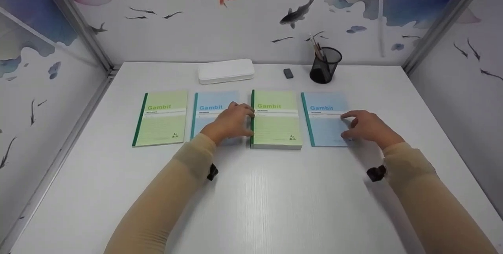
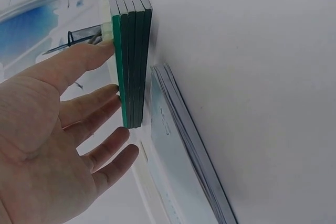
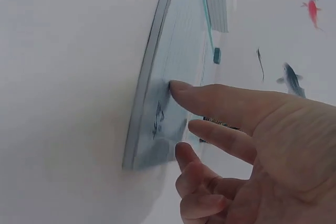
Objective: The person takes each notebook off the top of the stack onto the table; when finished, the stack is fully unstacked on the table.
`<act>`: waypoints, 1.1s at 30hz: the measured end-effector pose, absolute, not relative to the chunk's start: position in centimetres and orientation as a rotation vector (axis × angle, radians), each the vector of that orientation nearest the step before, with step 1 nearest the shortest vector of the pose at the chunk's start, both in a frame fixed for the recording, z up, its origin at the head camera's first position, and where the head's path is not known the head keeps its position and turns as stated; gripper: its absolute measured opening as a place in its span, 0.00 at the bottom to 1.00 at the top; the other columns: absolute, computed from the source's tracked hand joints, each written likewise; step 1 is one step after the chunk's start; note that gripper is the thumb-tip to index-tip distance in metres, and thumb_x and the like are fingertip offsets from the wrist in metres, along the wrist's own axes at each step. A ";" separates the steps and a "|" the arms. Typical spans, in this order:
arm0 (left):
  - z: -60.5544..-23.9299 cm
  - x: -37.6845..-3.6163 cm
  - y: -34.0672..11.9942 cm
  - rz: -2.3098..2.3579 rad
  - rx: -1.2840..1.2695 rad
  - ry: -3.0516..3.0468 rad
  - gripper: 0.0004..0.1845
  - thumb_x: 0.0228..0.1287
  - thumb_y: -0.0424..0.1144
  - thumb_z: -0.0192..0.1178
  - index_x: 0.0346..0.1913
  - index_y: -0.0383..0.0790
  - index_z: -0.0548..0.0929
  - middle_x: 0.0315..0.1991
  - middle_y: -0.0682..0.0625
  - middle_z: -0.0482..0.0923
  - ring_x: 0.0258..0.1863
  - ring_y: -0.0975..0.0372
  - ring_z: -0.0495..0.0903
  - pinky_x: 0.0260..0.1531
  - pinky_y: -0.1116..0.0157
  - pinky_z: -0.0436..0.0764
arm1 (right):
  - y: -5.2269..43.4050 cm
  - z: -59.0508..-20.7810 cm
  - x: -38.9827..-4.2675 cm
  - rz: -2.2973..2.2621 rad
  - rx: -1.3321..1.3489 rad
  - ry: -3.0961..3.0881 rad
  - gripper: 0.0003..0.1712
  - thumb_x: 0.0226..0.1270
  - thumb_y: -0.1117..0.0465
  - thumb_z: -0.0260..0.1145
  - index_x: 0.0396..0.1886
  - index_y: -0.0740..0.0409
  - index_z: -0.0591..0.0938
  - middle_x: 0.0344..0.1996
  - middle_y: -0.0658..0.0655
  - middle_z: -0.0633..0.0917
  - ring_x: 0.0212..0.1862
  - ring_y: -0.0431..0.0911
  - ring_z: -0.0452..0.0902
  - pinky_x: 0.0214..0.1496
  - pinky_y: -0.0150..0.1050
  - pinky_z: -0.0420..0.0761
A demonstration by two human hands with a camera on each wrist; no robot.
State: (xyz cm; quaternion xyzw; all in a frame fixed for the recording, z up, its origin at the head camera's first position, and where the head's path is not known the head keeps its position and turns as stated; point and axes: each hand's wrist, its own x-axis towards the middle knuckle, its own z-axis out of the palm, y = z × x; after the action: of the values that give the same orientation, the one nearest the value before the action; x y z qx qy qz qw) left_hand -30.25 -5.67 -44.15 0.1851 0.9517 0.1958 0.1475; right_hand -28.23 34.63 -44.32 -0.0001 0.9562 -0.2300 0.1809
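Four Gambit notebooks lie in a row on the white table (image 1: 251, 199). From the left: a green notebook (image 1: 161, 118), a blue notebook (image 1: 214, 106), a thick green stack (image 1: 276, 122) and another blue notebook (image 1: 324, 122). My left hand (image 1: 232, 122) lies over the first blue notebook (image 2: 176, 145), its straight fingers (image 2: 92, 56) against the dark green spines of the stack (image 2: 131, 61). My right hand (image 1: 363, 126) hovers at the right edge of the far blue notebook (image 3: 173, 77), and one fingertip (image 3: 176, 86) touches its cover while the other fingers are loosely bent. Neither hand grips anything.
Behind the notebooks are a white flat case (image 1: 226, 70), a small grey eraser (image 1: 288, 73) and a black mesh pen cup (image 1: 325, 65) with pencils. Walls painted with fish enclose the table on the left, back and right.
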 end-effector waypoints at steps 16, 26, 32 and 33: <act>-44.4 -30.3 -6.0 0.596 0.549 2.727 0.33 0.61 0.48 0.75 0.68 0.45 0.79 0.75 0.54 0.69 0.72 0.54 0.63 0.74 0.54 0.69 | 26.3 -46.6 -29.1 -1.187 -0.006 2.634 0.25 0.74 0.52 0.67 0.67 0.55 0.79 0.55 0.63 0.84 0.42 0.49 0.86 0.41 0.36 0.85; -44.3 -30.4 -6.1 0.570 0.573 2.734 0.33 0.62 0.48 0.75 0.69 0.43 0.79 0.75 0.53 0.69 0.73 0.53 0.63 0.73 0.54 0.69 | 23.7 -46.7 -30.6 -1.276 0.023 2.543 0.30 0.71 0.52 0.70 0.69 0.55 0.76 0.54 0.64 0.83 0.39 0.48 0.88 0.43 0.40 0.88; -44.3 -30.5 -6.0 0.583 0.572 2.725 0.33 0.62 0.48 0.75 0.69 0.43 0.79 0.75 0.53 0.68 0.73 0.53 0.63 0.73 0.54 0.69 | 23.3 -46.8 -31.1 -1.227 0.063 2.546 0.39 0.68 0.51 0.73 0.75 0.57 0.71 0.54 0.63 0.83 0.38 0.46 0.88 0.39 0.37 0.87; -44.3 -30.4 -6.0 0.585 0.570 2.724 0.33 0.62 0.48 0.75 0.69 0.43 0.79 0.75 0.53 0.68 0.73 0.53 0.63 0.73 0.54 0.69 | 23.3 -46.8 -31.1 -1.219 0.064 2.543 0.40 0.68 0.51 0.74 0.75 0.58 0.71 0.54 0.63 0.83 0.38 0.45 0.88 0.39 0.37 0.87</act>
State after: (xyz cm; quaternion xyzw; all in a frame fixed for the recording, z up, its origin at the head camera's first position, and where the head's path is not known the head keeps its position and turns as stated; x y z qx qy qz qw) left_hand -30.44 -5.97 -44.28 0.1982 0.9473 0.2035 0.1483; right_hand -31.10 23.28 -46.79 0.0224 0.8900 -0.4266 0.1596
